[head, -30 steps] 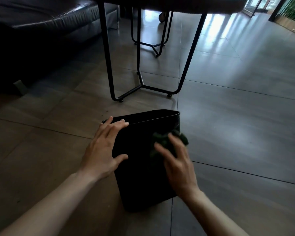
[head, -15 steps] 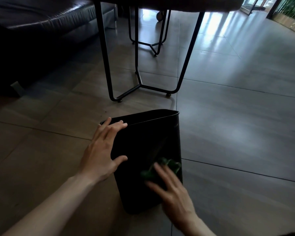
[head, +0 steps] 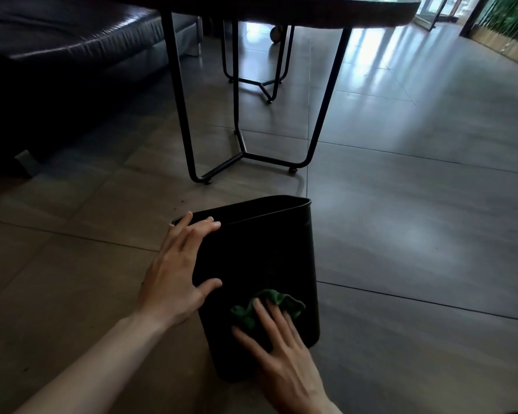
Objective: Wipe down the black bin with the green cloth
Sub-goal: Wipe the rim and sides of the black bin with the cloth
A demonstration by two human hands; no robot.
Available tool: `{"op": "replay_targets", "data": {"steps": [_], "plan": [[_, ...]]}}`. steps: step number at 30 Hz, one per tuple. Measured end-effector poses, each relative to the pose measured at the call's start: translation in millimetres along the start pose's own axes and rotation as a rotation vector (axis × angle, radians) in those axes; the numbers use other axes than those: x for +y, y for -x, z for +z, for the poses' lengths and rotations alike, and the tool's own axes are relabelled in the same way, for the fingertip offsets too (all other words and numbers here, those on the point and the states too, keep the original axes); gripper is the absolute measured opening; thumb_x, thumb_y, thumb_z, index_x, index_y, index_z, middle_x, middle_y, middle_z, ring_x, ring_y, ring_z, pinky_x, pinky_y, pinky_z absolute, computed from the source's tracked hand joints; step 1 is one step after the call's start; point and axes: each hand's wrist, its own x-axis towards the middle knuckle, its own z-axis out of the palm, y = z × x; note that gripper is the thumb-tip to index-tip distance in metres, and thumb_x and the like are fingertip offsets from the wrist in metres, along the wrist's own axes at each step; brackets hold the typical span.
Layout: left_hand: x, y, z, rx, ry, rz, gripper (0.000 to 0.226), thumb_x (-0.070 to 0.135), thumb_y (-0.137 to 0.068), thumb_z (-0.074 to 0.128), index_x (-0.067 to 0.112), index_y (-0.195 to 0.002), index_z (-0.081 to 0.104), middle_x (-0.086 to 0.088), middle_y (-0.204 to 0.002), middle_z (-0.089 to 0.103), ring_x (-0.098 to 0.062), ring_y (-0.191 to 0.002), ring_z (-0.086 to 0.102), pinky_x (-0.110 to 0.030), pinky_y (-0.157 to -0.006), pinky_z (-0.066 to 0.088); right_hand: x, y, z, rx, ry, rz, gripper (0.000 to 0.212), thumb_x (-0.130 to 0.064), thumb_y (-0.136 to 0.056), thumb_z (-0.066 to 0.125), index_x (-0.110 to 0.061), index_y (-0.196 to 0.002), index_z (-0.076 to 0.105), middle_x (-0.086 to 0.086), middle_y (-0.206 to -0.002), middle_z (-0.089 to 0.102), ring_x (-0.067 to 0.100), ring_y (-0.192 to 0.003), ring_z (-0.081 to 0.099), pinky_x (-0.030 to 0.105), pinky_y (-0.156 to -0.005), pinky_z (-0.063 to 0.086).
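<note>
Wiping underway: right hand (head: pixel 284 357), fingers spread, presses crumpled green cloth (head: pixel 268 309) low on tall black plastic bin (head: pixel 260 258); open left hand (head: pixel 177 270) steadies its side; remaining faces pending.

large grey floor tiles (head: pixel 401 234) with thin dark seams catch pale daylight from glass doors (head: pixel 437 7) at the far right. a dark table (head: pixel 281 7) stands on thin black metal legs (head: pixel 180 94). a dark leather sofa (head: pixel 57 40) sits in shadow at the left.

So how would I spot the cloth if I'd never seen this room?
Find the black table, then the black bin on the floor before it. On the bin's near side, under the right hand, lies the crumpled cloth, the only green thing there.
</note>
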Motion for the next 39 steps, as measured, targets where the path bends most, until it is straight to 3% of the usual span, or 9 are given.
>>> {"op": "replay_targets", "data": {"steps": [4, 7, 13, 16, 21, 24, 30, 35, 39], "plan": [[-1.6, 0.3, -0.1, -0.004, -0.004, -0.004, 0.102, 0.026, -0.063, 0.093, 0.037, -0.146, 0.034, 0.027, -0.15, 0.031, -0.006, -0.153, 0.011, -0.033, -0.124, 0.008, 30.6, -35.3, -26.2, 0.164, -0.119, 0.095, 0.061, -0.01, -0.09, 0.057, -0.033, -0.147, 0.052, 0.011, -0.168, 0.025, 0.033, -0.151, 0.032, 0.043, -0.108, 0.05], [0.3, 0.0, -1.2, 0.003, 0.005, -0.009, 0.101, 0.024, -0.063, 0.093, 0.036, -0.145, 0.035, 0.027, -0.15, 0.033, -0.007, -0.153, 0.012, -0.033, -0.124, 0.008, 54.7, -103.6, -63.1, 0.348, -0.219, 0.26, 0.067, 0.003, -0.089, 0.064, -0.024, -0.149, 0.052, 0.013, -0.166, 0.028, 0.037, -0.15, 0.033, 0.052, -0.112, 0.045], [2.4, -0.1, -2.9, 0.003, -0.007, -0.021, 0.101, 0.023, -0.063, 0.094, 0.037, -0.145, 0.036, 0.025, -0.15, 0.035, -0.008, -0.153, 0.014, -0.033, -0.123, 0.01, 44.8, -128.9, -60.1, 0.364, -0.293, 0.396, 0.073, -0.032, -0.095, 0.061, -0.028, -0.16, 0.027, 0.008, -0.171, 0.008, 0.027, -0.159, 0.003, 0.052, -0.124, 0.024], [2.2, 0.5, -3.2, 0.007, -0.006, -0.016, 0.102, 0.025, -0.063, 0.094, 0.038, -0.145, 0.035, 0.027, -0.15, 0.033, -0.007, -0.153, 0.013, -0.032, -0.123, 0.009, 27.0, -75.6, -25.8, 0.319, -0.268, 0.419, 0.091, -0.018, -0.086, 0.073, -0.033, -0.161, 0.023, 0.003, -0.172, 0.0, 0.026, -0.159, -0.003, 0.052, -0.122, 0.025], [1.3, 0.5, -2.2, 0.01, 0.001, -0.028, 0.1, 0.027, -0.064, 0.094, 0.036, -0.145, 0.036, 0.026, -0.15, 0.034, -0.008, -0.153, 0.014, -0.028, -0.122, 0.007, 33.0, -76.1, -26.8, 0.43, -0.456, 0.639, 0.079, 0.0, -0.088, 0.07, -0.033, -0.154, 0.042, 0.005, -0.164, 0.032, 0.027, -0.153, 0.028, 0.049, -0.119, 0.037], [2.9, 2.9, -3.2, 0.006, 0.011, -0.021, 0.1, 0.027, -0.064, 0.093, 0.036, -0.145, 0.036, 0.027, -0.15, 0.033, -0.007, -0.152, 0.014, -0.031, -0.123, 0.007, 55.6, -119.9, -58.9, 0.498, -0.532, 0.74, 0.067, -0.003, -0.092, 0.067, -0.025, -0.152, 0.047, 0.009, -0.147, 0.053, 0.028, -0.137, 0.049, 0.033, -0.113, 0.038], [3.5, 4.4, -3.2, 0.005, 0.016, -0.013, 0.101, 0.025, -0.063, 0.094, 0.033, -0.146, 0.037, 0.027, -0.15, 0.032, -0.006, -0.152, 0.013, -0.033, -0.124, 0.009, 38.8, -110.2, -58.7, 0.394, -0.438, 0.539, 0.081, 0.0, -0.085, 0.071, -0.036, -0.152, 0.043, 0.001, -0.16, 0.036, 0.026, -0.148, 0.037, 0.048, -0.116, 0.041], [2.7, 3.8, -1.8, 0.013, 0.017, -0.011, 0.101, 0.025, -0.064, 0.094, 0.034, -0.146, 0.037, 0.027, -0.15, 0.032, -0.006, -0.152, 0.012, -0.034, -0.124, 0.009, -0.2, -22.5, -13.0, 0.283, -0.324, 0.602, 0.099, 0.014, -0.067, 0.076, -0.039, -0.147, 0.051, -0.011, -0.166, 0.024, 0.021, -0.152, 0.029, 0.054, -0.11, 0.047], [1.9, 2.3, -0.5, 0.004, 0.017, -0.006, 0.101, 0.023, -0.064, 0.093, 0.034, -0.147, 0.037, 0.023, -0.152, 0.035, -0.007, -0.153, 0.013, -0.028, -0.124, 0.003, -12.3, -43.5, -21.9, 0.243, -0.285, 0.435, 0.092, 0.015, -0.063, 0.076, -0.027, -0.143, 0.058, 0.004, -0.163, 0.035, 0.026, -0.149, 0.036, 0.043, -0.11, 0.048]]}}
